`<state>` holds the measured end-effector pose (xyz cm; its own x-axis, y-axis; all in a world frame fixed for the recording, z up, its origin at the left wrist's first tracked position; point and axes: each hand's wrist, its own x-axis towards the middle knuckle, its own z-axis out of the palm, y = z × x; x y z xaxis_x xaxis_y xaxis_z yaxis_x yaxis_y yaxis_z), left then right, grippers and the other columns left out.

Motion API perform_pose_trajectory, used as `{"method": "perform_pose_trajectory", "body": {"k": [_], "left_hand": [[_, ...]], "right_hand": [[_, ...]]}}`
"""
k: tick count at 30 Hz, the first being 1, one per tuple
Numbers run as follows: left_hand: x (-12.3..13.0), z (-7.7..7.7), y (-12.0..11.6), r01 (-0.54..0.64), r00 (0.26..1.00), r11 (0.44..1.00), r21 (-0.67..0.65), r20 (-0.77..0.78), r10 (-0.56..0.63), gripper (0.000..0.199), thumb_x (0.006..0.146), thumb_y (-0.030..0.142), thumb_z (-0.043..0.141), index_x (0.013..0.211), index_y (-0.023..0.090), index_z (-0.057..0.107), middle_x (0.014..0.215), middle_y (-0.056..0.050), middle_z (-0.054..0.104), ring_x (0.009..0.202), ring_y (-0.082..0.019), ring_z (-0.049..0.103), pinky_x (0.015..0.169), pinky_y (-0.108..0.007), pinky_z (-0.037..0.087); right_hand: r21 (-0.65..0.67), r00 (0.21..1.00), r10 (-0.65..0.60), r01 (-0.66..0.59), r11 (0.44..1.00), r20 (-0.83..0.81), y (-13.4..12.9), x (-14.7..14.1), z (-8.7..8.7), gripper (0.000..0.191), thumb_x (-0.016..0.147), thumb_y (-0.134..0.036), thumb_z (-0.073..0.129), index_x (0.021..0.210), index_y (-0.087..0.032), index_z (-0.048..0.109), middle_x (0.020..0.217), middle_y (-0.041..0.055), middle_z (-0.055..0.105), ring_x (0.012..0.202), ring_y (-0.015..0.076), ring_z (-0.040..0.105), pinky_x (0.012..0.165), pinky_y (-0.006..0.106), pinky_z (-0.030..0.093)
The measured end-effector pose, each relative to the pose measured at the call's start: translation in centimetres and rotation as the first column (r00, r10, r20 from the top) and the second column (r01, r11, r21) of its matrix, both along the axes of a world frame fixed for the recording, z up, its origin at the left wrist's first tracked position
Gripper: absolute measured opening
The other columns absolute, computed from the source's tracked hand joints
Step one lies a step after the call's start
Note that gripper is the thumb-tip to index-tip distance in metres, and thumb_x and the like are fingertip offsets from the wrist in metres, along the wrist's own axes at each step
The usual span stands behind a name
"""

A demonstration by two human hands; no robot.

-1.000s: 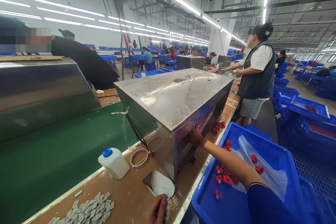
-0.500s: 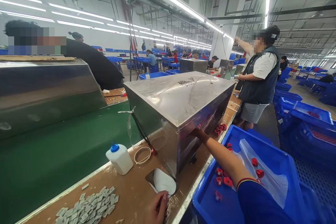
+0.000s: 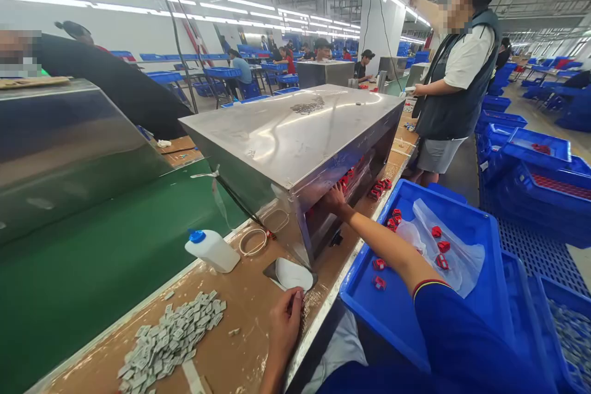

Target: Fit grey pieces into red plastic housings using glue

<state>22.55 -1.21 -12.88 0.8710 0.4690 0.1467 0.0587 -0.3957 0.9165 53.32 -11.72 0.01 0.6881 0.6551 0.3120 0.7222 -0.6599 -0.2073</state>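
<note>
My right hand (image 3: 335, 200) reaches into the open side of a metal box (image 3: 295, 135), among red plastic parts (image 3: 348, 178) inside it. Its fingertips are partly hidden by those parts and the shade. On the brown bench top, my left hand (image 3: 287, 317) is closed, thumb against curled fingers. Whatever it may hold is hidden. Just beyond its fingertips lies a white rounded piece (image 3: 293, 274) on a dark flat pad. A blue tray (image 3: 415, 326) below my right forearm holds several red parts (image 3: 379, 283) and a clear plastic bag (image 3: 462, 258).
A heap of small grey pieces (image 3: 173, 338) lies on the bench at left. Behind it are a white bottle with a blue cap (image 3: 212, 250) and a cable loop (image 3: 253, 242). A green belt (image 3: 115, 258) runs alongside. A co-worker (image 3: 457, 74) stands at right.
The camera view has tipped down and shifted. My right hand, formerly hidden inside the metal box, now shows at its opening beside the red parts. My left hand stays closed near the white piece.
</note>
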Motion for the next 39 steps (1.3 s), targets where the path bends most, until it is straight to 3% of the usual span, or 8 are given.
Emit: {"method": "perform_pose_trajectory", "body": {"k": [4,12,18,22,26,34,37,39], "left_hand": [[0.0,0.1,-0.3,-0.018,1.000,1.000,-0.005,0.003,0.018,0.058,0.091,0.071,0.056,0.089,0.018,0.077,0.062,-0.003,0.070,0.056,-0.020,0.066,0.053,-0.028,0.054],[-0.1,0.3,-0.5,0.003,0.998,1.000,-0.002,-0.070,-0.003,0.047,0.093,0.060,0.058,0.092,0.017,0.077,0.076,-0.006,0.076,0.067,-0.020,0.071,0.059,-0.027,0.056],[-0.3,0.1,-0.5,0.003,0.995,1.000,0.001,-0.100,-0.003,0.046,0.094,0.059,0.056,0.093,0.017,0.075,0.077,-0.006,0.076,0.060,-0.017,0.067,0.054,-0.026,0.055],[-0.5,-0.1,-0.5,-0.007,0.992,1.000,0.002,-0.128,0.008,0.045,0.095,0.058,0.055,0.096,0.017,0.074,0.087,-0.008,0.079,0.066,-0.016,0.070,0.056,-0.026,0.056],[-0.6,0.0,-0.6,-0.023,0.988,1.000,0.001,-0.150,0.023,0.045,0.094,0.057,0.056,0.096,0.016,0.074,0.086,-0.008,0.078,0.066,-0.015,0.069,0.055,-0.024,0.055],[-0.6,0.5,-0.7,-0.039,0.987,0.999,0.034,-0.154,0.044,0.042,0.091,0.055,0.060,0.097,0.015,0.073,0.087,-0.008,0.078,0.066,-0.014,0.067,0.054,-0.023,0.053],[-0.6,0.8,-0.7,-0.038,0.988,0.998,0.041,-0.150,0.044,0.040,0.091,0.053,0.060,0.096,0.015,0.073,0.086,-0.007,0.077,0.066,-0.015,0.067,0.054,-0.024,0.053],[-0.6,0.8,-0.7,-0.036,0.988,0.999,0.040,-0.147,0.042,0.040,0.092,0.052,0.060,0.097,0.015,0.073,0.086,-0.007,0.077,0.066,-0.016,0.067,0.054,-0.025,0.053]], "right_hand": [[0.013,0.997,-0.056,0.057,0.998,-0.052,1.1,-0.4,-0.6,0.051,0.099,-0.044,0.062,0.143,-0.019,0.062,0.153,0.0195,0.056,0.149,0.0361,0.040,0.126,0.065,0.024],[0.072,0.985,-0.033,0.046,0.996,-0.168,3.0,-2.7,-2.4,0.046,0.106,-0.039,0.049,0.148,-0.023,0.058,0.150,0.0144,0.061,0.152,0.0363,0.037,0.126,0.071,0.018],[0.155,0.967,-0.075,0.115,0.981,-0.245,3.0,-4.4,-2.7,0.055,0.107,-0.049,0.047,0.154,-0.021,0.051,0.164,0.0134,0.046,0.160,0.0376,0.025,0.129,0.071,0.014],[0.237,0.937,-0.230,0.293,0.926,-0.261,1.1,-2.2,-2.2,0.064,0.108,-0.055,0.045,0.160,-0.018,0.043,0.175,0.0162,0.025,0.165,0.0355,0.012,0.133,0.063,0.010],[0.174,0.783,-0.403,0.532,0.829,-0.474,0.1,0.8,-2.5,0.079,0.107,-0.060,0.044,0.164,-0.007,0.032,0.172,0.0269,0.026,0.162,0.0402,0.024,0.131,0.064,0.015],[0.306,0.836,-0.192,0.388,0.869,-0.514,2.9,-0.8,-4.0,0.080,0.104,-0.063,0.051,0.162,-0.009,0.037,0.172,0.0255,0.027,0.162,0.0345,0.027,0.132,0.051,0.024],[0.442,0.928,-0.074,0.243,0.863,-0.365,-0.4,-1.9,-4.2,0.064,0.108,-0.053,0.049,0.158,-0.014,0.044,0.167,0.0187,0.040,0.157,0.0267,0.038,0.130,0.040,0.031],[0.532,0.977,-0.009,0.123,0.838,-0.213,-5.4,-2.3,-4.7,0.049,0.111,-0.047,0.042,0.148,-0.017,0.055,0.153,0.0131,0.058,0.144,0.0227,0.054,0.124,0.037,0.039]]}}
